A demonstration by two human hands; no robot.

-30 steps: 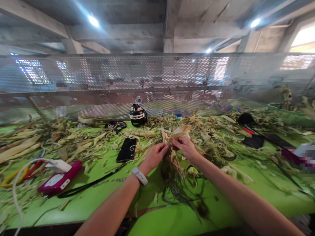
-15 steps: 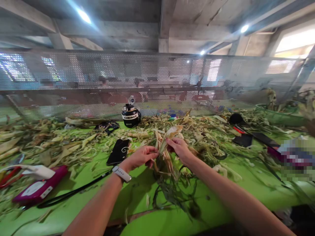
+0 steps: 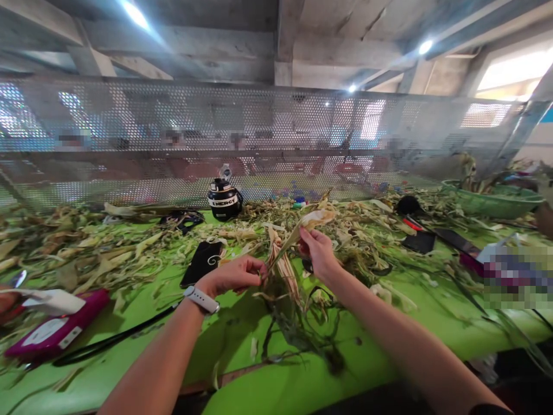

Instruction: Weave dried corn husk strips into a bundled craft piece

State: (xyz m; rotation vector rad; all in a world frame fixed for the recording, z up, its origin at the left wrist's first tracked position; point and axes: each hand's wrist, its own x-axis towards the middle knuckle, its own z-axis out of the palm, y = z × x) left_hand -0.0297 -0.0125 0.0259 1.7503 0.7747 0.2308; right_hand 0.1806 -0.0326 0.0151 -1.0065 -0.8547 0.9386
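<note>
Pale husk [image 3: 317, 218]: papery, curled; our right hand [image 3: 320, 252] pinches it
Left hand [image 3: 235, 274]: bends near its thin end; grip, we can't tell

In your left hand [image 3: 235, 274], the curled fingertips are too small and unclear for telling what exactly they pinch. Some fingers of your right hand [image 3: 320, 253], which holds the dry leaf [image 3: 315, 218], are hidden from the camera. Both your forearms [image 3: 162, 346] are cut by the lower edge. At the left edge, a brownish thing [image 3: 7, 302] is cut off and blurred. Square patches cover part of the right purple box [image 3: 470, 265]. Shapes behind the mesh screen [image 3: 268, 118] are too blurred to tell.
</note>
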